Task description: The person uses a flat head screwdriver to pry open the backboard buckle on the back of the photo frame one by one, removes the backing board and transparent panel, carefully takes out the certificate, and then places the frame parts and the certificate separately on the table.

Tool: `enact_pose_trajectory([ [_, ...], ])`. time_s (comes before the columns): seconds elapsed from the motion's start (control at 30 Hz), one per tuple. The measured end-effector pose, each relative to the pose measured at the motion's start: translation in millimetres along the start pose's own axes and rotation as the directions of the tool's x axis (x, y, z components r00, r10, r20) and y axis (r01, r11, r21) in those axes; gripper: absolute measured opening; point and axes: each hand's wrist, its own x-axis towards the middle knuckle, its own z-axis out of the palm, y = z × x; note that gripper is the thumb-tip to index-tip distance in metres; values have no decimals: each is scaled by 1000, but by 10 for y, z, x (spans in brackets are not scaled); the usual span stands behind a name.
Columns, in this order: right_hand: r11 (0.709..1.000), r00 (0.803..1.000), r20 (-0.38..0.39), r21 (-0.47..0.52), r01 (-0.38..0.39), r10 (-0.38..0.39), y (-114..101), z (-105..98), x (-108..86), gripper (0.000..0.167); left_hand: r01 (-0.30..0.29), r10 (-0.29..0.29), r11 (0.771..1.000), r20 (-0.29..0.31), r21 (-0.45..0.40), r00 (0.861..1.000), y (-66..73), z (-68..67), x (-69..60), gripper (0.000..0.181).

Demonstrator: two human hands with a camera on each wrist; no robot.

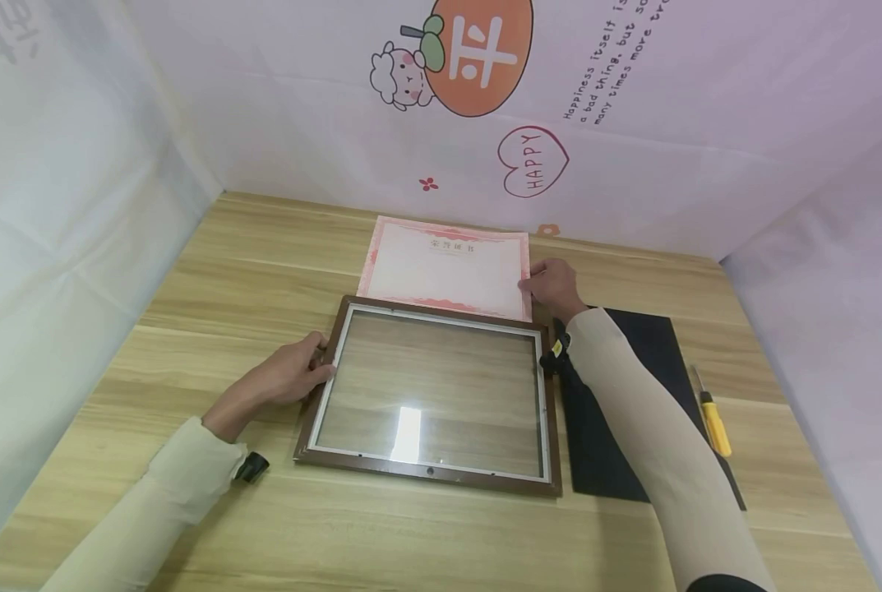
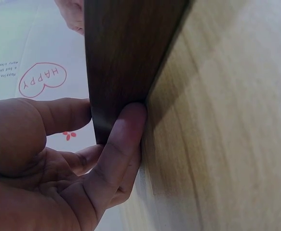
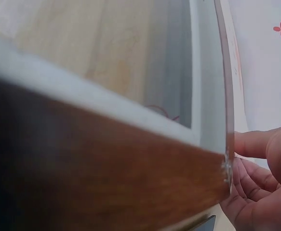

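Note:
A brown picture frame (image 1: 448, 479) with a pale inner lip and a clear pane lies on the table. My left hand (image 1: 293, 372) grips its left side; in the left wrist view, thumb and fingers (image 2: 126, 125) pinch the dark wooden edge. Behind the frame lies a pink-bordered certificate (image 1: 448, 267), its near edge against the frame's far side. My right hand (image 1: 553, 286) pinches the certificate's right edge, thumb on top. The right wrist view shows the right hand (image 3: 260, 183) beyond the frame's corner (image 3: 217, 168), which hides part of the paper.
A black backing board (image 1: 618, 411) lies right of the frame, partly under my right forearm. Farther right is a screwdriver (image 1: 716, 423) with a yellow handle. Wood-grain table (image 1: 211, 345) surrounds them. A printed white cloth (image 1: 300, 123) stands behind and at both sides.

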Motion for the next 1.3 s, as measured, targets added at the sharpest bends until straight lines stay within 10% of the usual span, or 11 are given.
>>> enact_pose_trajectory([
  [0.57,988,998,10,-139,61,-60,-31,-28,-126,35,45,-45,999,1,-18,999,-22,44,18,38],
  [0.77,961,977,-35,-193,199,-210,-157,-100,-312,44,41,-41,999,-5,-20,999,-18,46,17,39],
  [1.13,823,873,140,-290,488,-468,-448,39,-1137,36,65,-65,998,-29,-2,997,11,56,0,41],
  [1.3,662,740,300,-330,673,-603,-354,239,-1496,45,70,-70,998,-32,1,997,28,68,3,42],
])
